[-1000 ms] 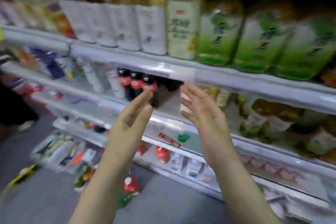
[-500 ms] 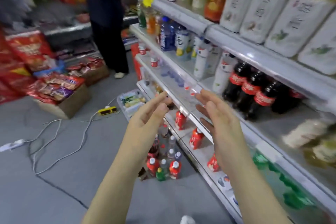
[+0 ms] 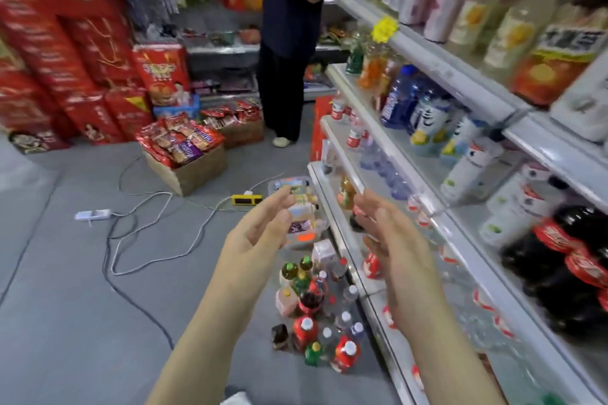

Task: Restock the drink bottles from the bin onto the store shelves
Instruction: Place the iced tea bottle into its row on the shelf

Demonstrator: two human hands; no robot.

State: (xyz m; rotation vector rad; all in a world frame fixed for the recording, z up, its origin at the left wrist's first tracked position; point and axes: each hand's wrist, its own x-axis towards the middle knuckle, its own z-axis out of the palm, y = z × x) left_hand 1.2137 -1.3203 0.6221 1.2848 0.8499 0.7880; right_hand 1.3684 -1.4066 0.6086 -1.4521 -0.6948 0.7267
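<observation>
Left hand (image 3: 260, 237) and right hand (image 3: 391, 240) hover empty, fingers loosely spread; best stoop to the near floor bottles (image 3: 312, 316) and grip one round its body.

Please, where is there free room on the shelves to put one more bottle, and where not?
Free: the shelf strip in front of the white bottles and cola bottles. Also the grey floor left of the floor bottles. Crowded: the top shelf, bottles side by side.

We hold our left hand (image 3: 260, 233) and right hand (image 3: 398, 250) loosely spread, palms facing, above mixed plastic drink bottles (image 3: 307, 329) standing on the grey floor (image 3: 65, 273) beside white metal shelves (image 3: 437, 66).
</observation>
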